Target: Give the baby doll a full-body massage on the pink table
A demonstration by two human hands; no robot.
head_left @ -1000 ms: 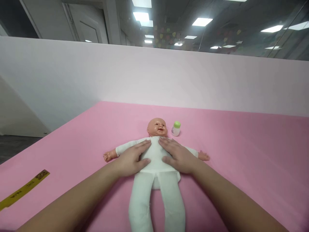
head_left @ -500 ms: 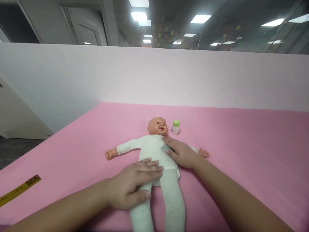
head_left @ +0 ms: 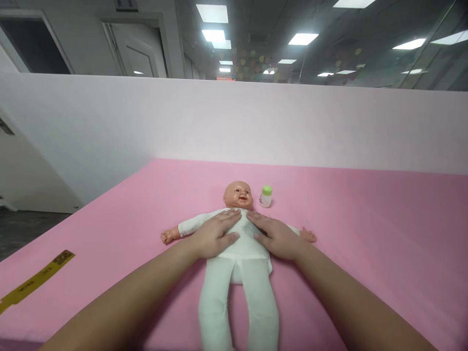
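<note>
A baby doll [head_left: 241, 246] with a white cloth body lies on its back on the pink surface [head_left: 120, 214], its head away from me and its arms spread. My left hand [head_left: 215, 234] rests flat on the left side of its chest, fingers stretched toward the neck. Opposite, my right hand [head_left: 276, 235] lies flat on the right side of the chest, partly covering the doll's arm there. Neither hand holds anything. Just right of the doll's head stands a small bottle [head_left: 266, 196] with a green cap.
A yellow strip with dark print [head_left: 36, 282] lies on the surface at the left. Behind the doll rises a white wall [head_left: 256, 126] with glass above it. The surface's left edge drops to a dark floor [head_left: 29, 229].
My left hand has moved up from the doll's hip and lower belly to its upper chest. My right hand stays on the chest. The view has tilted up slightly.
</note>
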